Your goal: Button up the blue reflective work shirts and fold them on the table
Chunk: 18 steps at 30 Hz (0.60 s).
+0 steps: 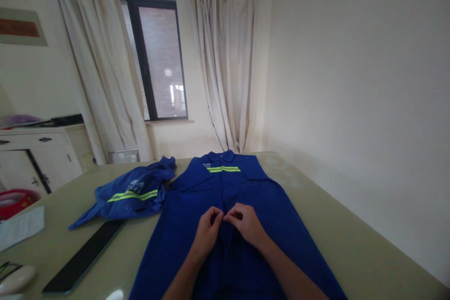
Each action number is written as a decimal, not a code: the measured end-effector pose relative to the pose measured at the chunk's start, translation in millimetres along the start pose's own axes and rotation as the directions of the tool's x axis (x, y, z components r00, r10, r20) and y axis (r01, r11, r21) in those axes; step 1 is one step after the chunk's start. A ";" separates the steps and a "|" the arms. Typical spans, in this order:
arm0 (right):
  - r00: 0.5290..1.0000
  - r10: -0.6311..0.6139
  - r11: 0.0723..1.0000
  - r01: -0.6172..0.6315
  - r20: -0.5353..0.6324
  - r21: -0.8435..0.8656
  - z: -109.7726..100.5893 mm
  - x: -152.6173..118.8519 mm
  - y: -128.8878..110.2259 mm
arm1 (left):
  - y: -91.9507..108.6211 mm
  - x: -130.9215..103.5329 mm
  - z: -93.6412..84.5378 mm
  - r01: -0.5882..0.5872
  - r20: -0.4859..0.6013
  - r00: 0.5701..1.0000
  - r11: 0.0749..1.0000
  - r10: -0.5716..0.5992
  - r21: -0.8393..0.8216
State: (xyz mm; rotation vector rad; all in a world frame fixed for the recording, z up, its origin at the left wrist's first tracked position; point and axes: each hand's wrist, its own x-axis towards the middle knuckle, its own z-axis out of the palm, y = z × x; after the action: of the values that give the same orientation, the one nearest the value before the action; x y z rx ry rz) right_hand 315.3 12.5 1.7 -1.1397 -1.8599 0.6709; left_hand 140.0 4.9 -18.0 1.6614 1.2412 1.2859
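A blue collared work garment with a yellow-green reflective stripe across its chest lies spread on the table, its collar at the far end. Over its middle seam, my left hand and my right hand meet almost fingertip to fingertip. Each has thumb and forefinger pinched together at the cloth along the front centre line. A small fold of fabric runs down below the fingers. The exact bit of cloth between the fingertips is too small to make out.
Left of the garment lies a crumpled blue work jacket with a similar stripe. Nearer are a long black flat object, a white paper and a pale rounded object. The table runs beside a wall on the right.
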 end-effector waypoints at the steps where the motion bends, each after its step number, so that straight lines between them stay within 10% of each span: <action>1: 0.999 0.036 0.999 -0.036 -0.002 0.012 0.6 0.6 1.4 | 0.8 -0.5 -0.2 -0.007 0.005 1.000 1.000 0.007 0.005; 10: 0.998 -0.033 0.944 0.048 0.053 -0.327 7.0 -7.5 -8.5 | 2.2 -0.2 -1.3 -0.026 -0.003 1.000 1.000 0.026 0.008; 18: 0.999 0.038 0.996 -0.038 -0.001 -0.082 2.9 -1.9 12.6 | -0.5 -6.4 -9.8 -0.113 0.213 0.974 0.982 0.079 0.153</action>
State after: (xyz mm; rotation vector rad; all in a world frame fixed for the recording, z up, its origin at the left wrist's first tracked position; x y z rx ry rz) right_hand 319.0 16.3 -10.3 -1.2302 -1.8849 0.6214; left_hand 130.1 -1.4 -17.7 1.9402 1.1791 1.0575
